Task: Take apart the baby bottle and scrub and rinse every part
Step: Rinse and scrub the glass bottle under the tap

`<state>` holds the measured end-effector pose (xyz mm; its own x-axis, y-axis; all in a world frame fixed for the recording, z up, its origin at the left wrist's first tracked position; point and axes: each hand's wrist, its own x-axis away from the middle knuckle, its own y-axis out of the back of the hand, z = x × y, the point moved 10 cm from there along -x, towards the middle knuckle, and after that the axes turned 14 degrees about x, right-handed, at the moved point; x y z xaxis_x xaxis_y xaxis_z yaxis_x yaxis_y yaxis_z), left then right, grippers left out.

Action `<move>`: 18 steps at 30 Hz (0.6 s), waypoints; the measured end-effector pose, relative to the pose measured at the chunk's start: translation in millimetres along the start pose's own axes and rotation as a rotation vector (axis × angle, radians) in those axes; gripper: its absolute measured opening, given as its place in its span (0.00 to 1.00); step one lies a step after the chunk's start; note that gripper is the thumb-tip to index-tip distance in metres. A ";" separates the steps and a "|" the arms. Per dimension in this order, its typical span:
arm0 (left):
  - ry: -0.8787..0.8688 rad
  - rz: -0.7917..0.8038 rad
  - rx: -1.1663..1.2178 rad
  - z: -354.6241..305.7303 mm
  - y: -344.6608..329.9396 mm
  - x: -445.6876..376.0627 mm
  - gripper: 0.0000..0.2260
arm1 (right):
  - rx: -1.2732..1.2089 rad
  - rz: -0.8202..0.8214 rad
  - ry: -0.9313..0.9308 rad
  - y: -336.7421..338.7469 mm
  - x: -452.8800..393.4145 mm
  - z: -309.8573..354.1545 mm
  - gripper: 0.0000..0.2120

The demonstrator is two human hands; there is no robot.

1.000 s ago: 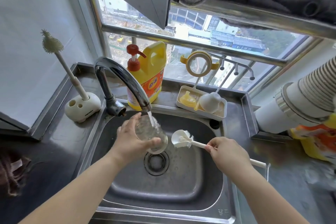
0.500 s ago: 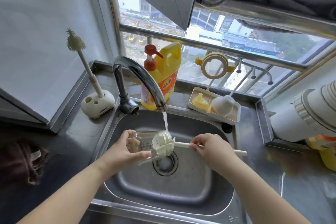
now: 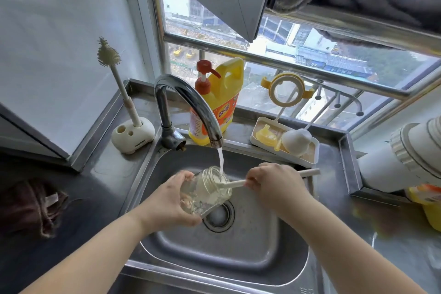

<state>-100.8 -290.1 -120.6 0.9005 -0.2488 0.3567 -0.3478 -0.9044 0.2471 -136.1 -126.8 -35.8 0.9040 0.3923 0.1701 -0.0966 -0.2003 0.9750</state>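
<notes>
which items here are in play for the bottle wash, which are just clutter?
In play: glass bottle, bottle brush, left hand, right hand, tap, sink, tray of bottle parts.
Clutter: detergent jug, brown cloth, spare brush in stand.

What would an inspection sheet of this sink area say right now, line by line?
Surface: steel sink, tap running.
Job's things: glass bottle tilted under the stream, brush head inside it; yellow nipple, white cap in drying tray; handle ring on its post.
Clutter: detergent jug, spare brush in stand, brown cloth.
Grippers: left hand holds the bottle; right hand grips the brush handle.
Cables: nothing seen.
Surroundings: window, city outside.
</notes>
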 end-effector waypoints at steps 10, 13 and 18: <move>0.017 -0.084 0.074 11.1 6.7 -7.6 0.37 | 0.131 -0.204 -0.064 22.9 -14.9 -6.8 0.10; 0.013 -0.093 0.032 11.1 4.2 -8.6 0.37 | 0.092 -0.199 -0.009 18.2 -15.4 7.1 0.06; -0.015 -0.115 -0.041 3.0 8.3 -6.9 0.38 | 0.005 -0.046 -0.013 9.5 -18.9 -12.1 0.13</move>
<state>-109.1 -297.0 -123.7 0.9387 -0.1501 0.3104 -0.2523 -0.9126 0.3218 -159.2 -125.3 -28.0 0.9129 0.3891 0.1230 -0.0524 -0.1872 0.9809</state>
